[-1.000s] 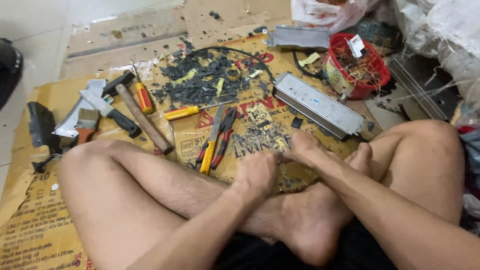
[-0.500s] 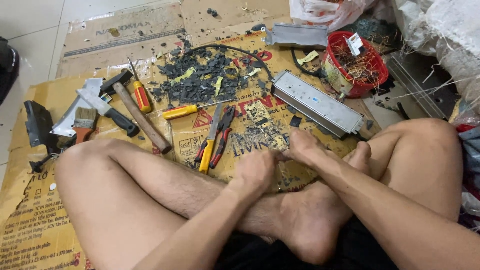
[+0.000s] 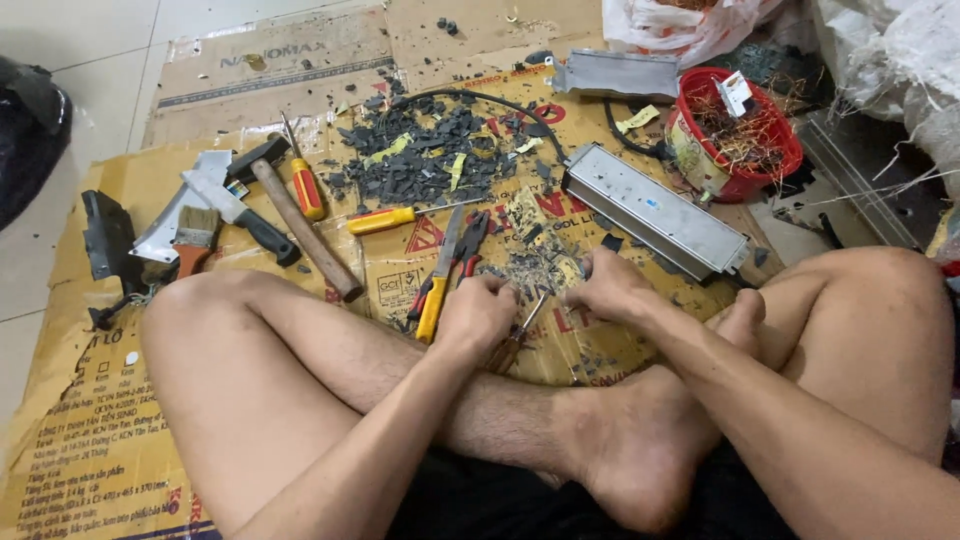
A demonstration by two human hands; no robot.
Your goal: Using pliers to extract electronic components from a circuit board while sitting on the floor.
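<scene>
I sit cross-legged on cardboard [image 3: 90,420], both hands low in front of my shins. My left hand [image 3: 478,315] is curled into a fist around a small brown-handled tool [image 3: 512,345] whose thin shaft points toward my right hand. My right hand [image 3: 605,290] has its fingers curled down onto a scatter of small dark fragments [image 3: 535,268]; what lies under the fingers is hidden. Yellow-handled pliers [image 3: 437,290] and red-handled cutters [image 3: 468,245] lie just left of my left hand.
A long grey metal casing [image 3: 650,208] lies past my right hand. Beyond it stands a red basket of copper wire [image 3: 745,135]. A pile of black chips [image 3: 425,155], two yellow screwdrivers [image 3: 385,218], a hammer [image 3: 305,235], a knife, a brush [image 3: 192,235] and a scraper lie to the left.
My left hand has shifted a little left and away from me, and the brown-handled tool now shows between the hands. My right hand stays on the fragments.
</scene>
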